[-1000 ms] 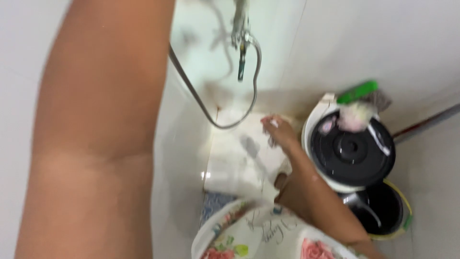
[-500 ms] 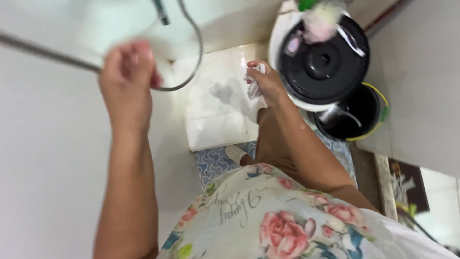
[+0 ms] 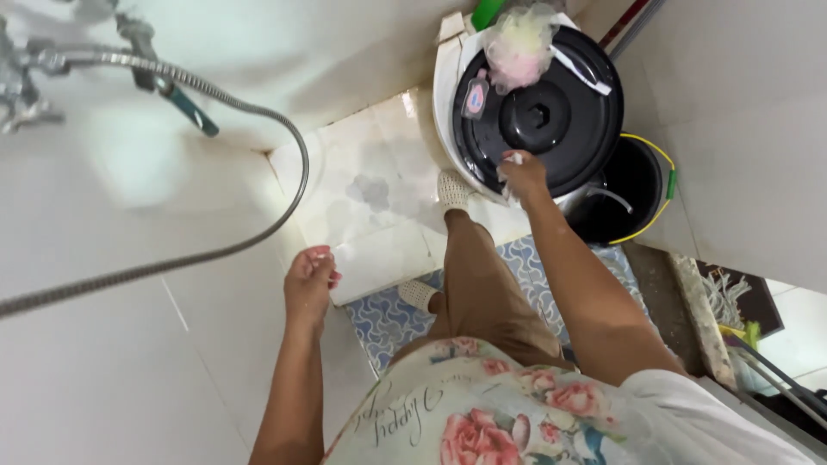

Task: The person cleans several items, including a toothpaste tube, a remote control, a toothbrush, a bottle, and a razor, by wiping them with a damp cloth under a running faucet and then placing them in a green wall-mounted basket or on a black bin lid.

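Reaching out over the round black lid (image 3: 538,116) on the far right, the right hand (image 3: 522,176) is pinching something small and white at its near rim, while the left hand (image 3: 310,280) is hanging loosely curled, empty, well apart.

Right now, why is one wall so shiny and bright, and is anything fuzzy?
Head view: glare washes out the white tiled wall around the metal shower hose; the black lid shows soft reflections; the left hand and right hand look fairly sharp; the floral shirt at the bottom edge is slightly soft, and straight edges bend toward the corners.
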